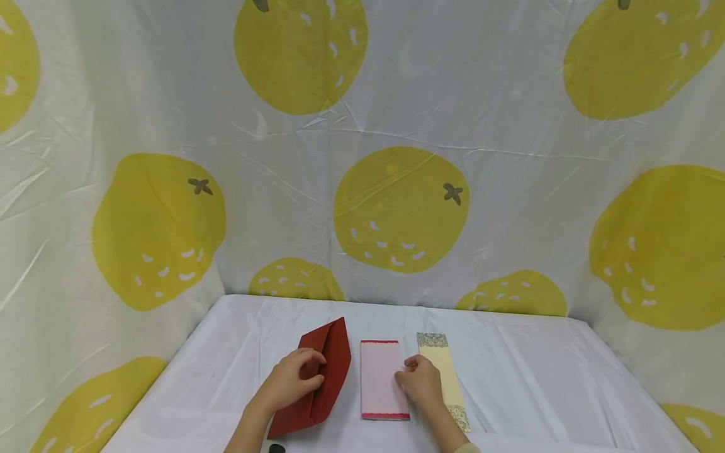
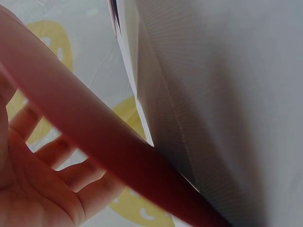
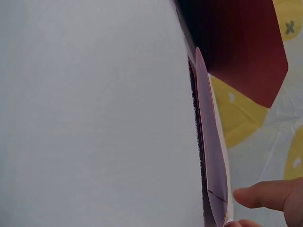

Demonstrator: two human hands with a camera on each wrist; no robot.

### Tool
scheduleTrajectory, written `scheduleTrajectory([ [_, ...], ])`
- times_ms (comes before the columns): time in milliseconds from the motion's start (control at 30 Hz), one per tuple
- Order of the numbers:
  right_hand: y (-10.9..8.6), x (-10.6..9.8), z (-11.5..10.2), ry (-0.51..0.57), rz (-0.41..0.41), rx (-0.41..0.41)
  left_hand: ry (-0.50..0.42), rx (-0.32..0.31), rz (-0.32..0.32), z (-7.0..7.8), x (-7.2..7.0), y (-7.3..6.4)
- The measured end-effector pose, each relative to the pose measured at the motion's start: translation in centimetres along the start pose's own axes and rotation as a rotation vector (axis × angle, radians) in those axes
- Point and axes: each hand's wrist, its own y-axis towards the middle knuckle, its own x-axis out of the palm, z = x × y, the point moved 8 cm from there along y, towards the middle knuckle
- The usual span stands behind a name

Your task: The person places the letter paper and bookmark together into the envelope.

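Note:
A red envelope with its flap raised stands tilted on the left of the table. My left hand is over it, thumb and fingers apart near the fold. In the left wrist view the red paper hides the fingertips of that hand. A pale pink envelope with red bands at both ends lies in the middle. Beside its right edge is my right hand, fingers bent. The right wrist view shows a fingertip close to the pink envelope's slightly gaping edge; firm contact is unclear.
A cream envelope with patterned ends lies right of the pink one, partly behind the right hand. A small black object shows at the near edge. White cloth covers the table; a fruit-print curtain surrounds it.

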Motion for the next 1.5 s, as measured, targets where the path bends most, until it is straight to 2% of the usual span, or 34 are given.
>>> scheduleTrajectory([
  [267, -0.3, 0.5, 0.1, -0.124, -0.042, 0.051, 0.005, 0.016, 0.006, 0.2, 0.0, 0.0],
  [533, -0.4, 0.4, 0.0, -0.160, -0.044, 0.071, -0.003, 0.023, 0.013, 0.4, 0.0, 0.0],
  [767, -0.2, 0.0, 0.3, -0.130, -0.016, 0.084, -0.003, 0.028, 0.016, 0.5, 0.0, 0.0],
  [933, -0.3, -0.1, 0.3, -0.100, -0.016, 0.063, -0.002, 0.037, 0.018, 0.5, 0.1, 0.0],
  [1200, -0.8, -0.3, -0.5, -0.054, -0.059, 0.027, -0.010, 0.024, 0.016, 0.3, 0.1, 0.0],
  [1500, -1.3, -1.0, -1.8, 0.044, -0.045, 0.023, -0.015, 0.022, 0.004, 0.2, 0.1, 0.0],
])
